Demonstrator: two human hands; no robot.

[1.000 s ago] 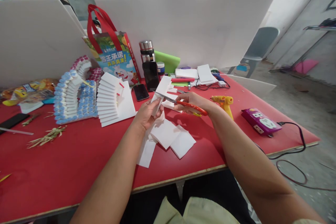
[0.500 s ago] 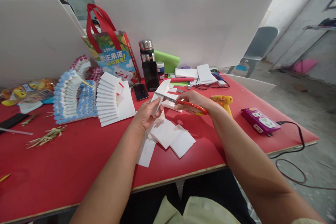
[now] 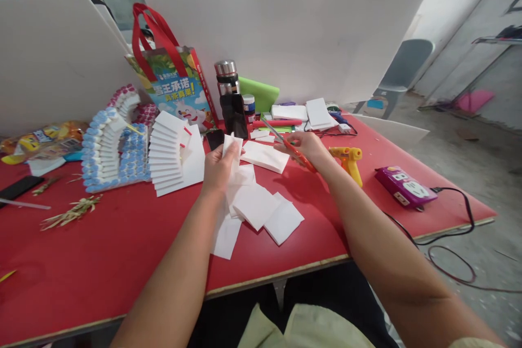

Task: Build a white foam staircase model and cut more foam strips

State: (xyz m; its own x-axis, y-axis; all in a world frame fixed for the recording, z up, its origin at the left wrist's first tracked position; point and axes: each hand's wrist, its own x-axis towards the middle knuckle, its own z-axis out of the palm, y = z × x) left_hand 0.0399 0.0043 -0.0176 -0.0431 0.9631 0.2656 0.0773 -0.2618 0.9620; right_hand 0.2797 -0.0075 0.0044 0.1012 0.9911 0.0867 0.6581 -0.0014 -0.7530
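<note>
My left hand (image 3: 219,168) is closed around a folded piece of white paper (image 3: 233,148), its thumb pressed on the front. To its right, my right hand (image 3: 308,148) grips orange-handled scissors (image 3: 297,153) whose blades point up and to the left, apart from the paper. Below my hands several loose white paper pieces (image 3: 256,205) overlap on the red table. A stack of white paper (image 3: 266,156) lies between the two hands. Left of my left hand stands a fanned white paper construction (image 3: 167,155) on a white board.
A yellow glue gun (image 3: 347,162) and a purple power strip (image 3: 404,189) with a cord lie to the right. Behind are a thermos (image 3: 227,77), a black phone (image 3: 234,115) and a red-handled bag (image 3: 175,87). A blue-and-white folded model (image 3: 116,149) stands at left.
The scissors have come away from the paper, and my right hand has shifted slightly right. My left hand has moved left and turned, holding the paper more upright.
</note>
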